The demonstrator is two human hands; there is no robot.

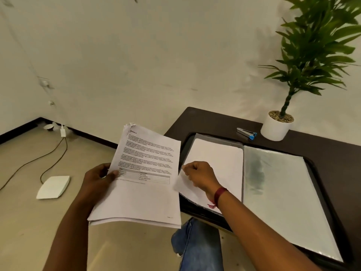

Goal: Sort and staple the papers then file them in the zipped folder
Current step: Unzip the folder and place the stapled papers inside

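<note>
The left hand (97,179) grips a stack of papers (144,184) by its left edge, thumb on the printed top page, holding it in the air just left of the tabletop (332,145). The right hand (202,176), fingers curled, pinches the edge of a white sheet (218,159) lying in the left half of the open folder (193,207). Beyond the folder, a stapler (246,133) rests just beside a potted plant (276,127).

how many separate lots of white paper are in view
2: a printed white paper bundle held in the left hand, and plain white sheets in the open black zipped folder, edge pinched by the right hand. More may be hidden underneath.
</note>
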